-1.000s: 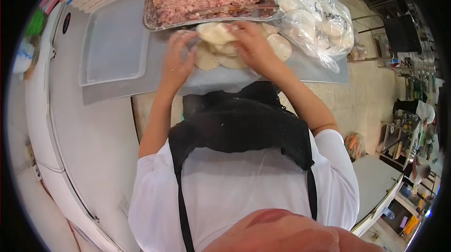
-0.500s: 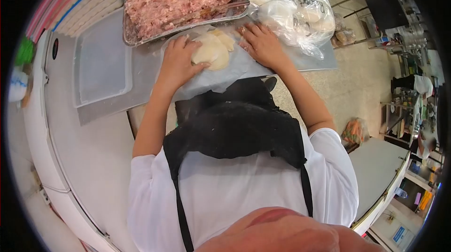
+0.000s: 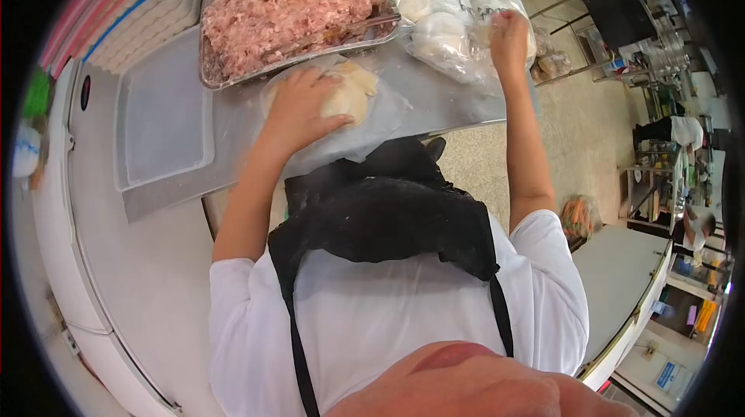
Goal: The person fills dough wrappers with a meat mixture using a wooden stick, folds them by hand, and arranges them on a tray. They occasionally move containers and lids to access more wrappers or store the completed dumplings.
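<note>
Flat pale dough rounds [image 3: 351,99] lie on a thin plastic sheet [image 3: 388,116] on the grey table. My left hand [image 3: 299,106] rests on the left part of the dough with its fingers spread. To the right, my right hand [image 3: 508,43] is over the clear bag of dough balls [image 3: 441,33], its fingers bent together at the bag's right part. What its fingertips hold, if anything, is too small to make out. Behind the dough stands a foil-lined tray [image 3: 310,60] heaped with pink minced meat [image 3: 287,9].
A translucent shallow tray [image 3: 164,118] lies at the left, below stacked white trays [image 3: 151,17]. The grey table's front edge [image 3: 182,198] runs close to my apron. Another person [image 3: 683,131] is far off at the right.
My right hand has left the plastic sheet beside the dough and moved right onto the bag, its fingers now closed. My left hand has moved slightly further over the dough.
</note>
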Tool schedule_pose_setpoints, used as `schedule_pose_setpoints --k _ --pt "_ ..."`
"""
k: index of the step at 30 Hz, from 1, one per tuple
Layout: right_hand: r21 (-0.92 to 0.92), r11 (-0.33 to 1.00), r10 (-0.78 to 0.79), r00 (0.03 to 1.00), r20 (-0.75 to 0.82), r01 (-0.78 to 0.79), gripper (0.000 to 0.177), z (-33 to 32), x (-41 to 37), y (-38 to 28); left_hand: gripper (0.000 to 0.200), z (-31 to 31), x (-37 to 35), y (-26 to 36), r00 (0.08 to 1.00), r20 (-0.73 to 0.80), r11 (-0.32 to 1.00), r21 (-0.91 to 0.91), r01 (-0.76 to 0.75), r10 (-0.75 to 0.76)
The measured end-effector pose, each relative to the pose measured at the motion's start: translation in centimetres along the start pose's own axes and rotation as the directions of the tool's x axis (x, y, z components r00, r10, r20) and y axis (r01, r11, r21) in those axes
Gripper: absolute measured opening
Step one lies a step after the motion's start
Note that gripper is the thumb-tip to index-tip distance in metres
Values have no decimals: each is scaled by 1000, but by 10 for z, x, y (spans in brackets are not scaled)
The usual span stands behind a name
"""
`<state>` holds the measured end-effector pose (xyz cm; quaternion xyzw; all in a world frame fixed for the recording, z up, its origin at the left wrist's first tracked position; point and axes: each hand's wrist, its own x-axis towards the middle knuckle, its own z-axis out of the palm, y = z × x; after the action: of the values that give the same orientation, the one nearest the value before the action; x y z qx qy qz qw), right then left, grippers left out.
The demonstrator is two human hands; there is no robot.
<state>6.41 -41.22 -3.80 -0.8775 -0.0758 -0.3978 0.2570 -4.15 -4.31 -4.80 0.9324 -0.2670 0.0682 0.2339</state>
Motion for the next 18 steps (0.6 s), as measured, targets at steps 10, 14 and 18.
schedule_pose_setpoints --k 10,14,18 --pt "-335 918 121 654 747 213 20 -27 -8 -5 34 -24 -21 -22 981 -121 989 -1 150 -149" --pt "-398 875 20 801 598 275 16 -42 19 -103 30 20 -15 -22 990 -130 998 -42 52 -58" --pt "307 899 -430 501 751 312 37 8 -20 -148 31 25 -20 -30 990 -71 959 -264 100 -123"
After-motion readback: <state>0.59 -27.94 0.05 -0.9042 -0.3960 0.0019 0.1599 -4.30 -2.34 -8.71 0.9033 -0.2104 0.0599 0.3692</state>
